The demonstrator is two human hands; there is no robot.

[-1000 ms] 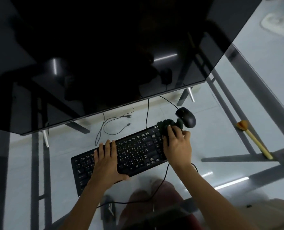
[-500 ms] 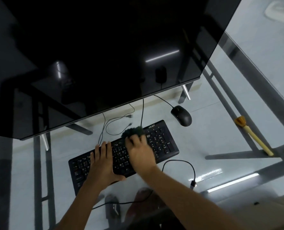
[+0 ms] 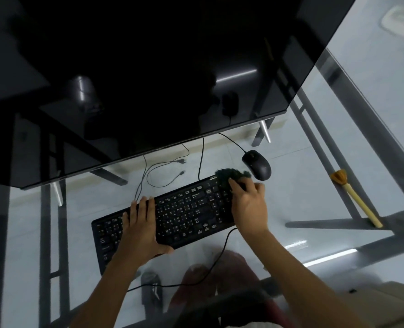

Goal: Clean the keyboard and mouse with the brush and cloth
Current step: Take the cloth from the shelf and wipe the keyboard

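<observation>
Glass counter (image 3: 314, 209), transparent, on a dark metal frame; pale tiled floor shows through it, with frame bars and their shadows crossing below. Reflected strip lights streak the glass at lower right. One large black monitor (image 3: 149, 79), screen off, fills the upper part of the view and mirrors the room dimly.

Count on the counter: one keyboard (image 3: 184, 214), black, lying at a slant with its right end farther from the person; one mouse (image 3: 257, 164), black, wired, just beyond the keyboard's right end and apart from it; one brush (image 3: 354, 197), wooden handle with an orange-brown head, well apart to the right, untouched; one cloth (image 3: 229, 176), dark green and bunched, on the keyboard's far right corner. Loose thin cables (image 3: 163, 171) trail behind the keyboard toward the monitor. One more cable (image 3: 219, 254) loops from the keyboard's near edge toward the person.

Two hands in view. Left hand (image 3: 141, 226): fingers straight and together, lying flat across the left-centre keys, thumb hooked on the keyboard's near edge. Right hand (image 3: 248, 204): fingers curled over the cloth, pressing it against the keys at the right end; the fingertips sink into the bunched fabric. Cloth lies near the mouse; whether they touch cannot be told.

Below the glass, dark red fabric at the person's lap is blurred.
</observation>
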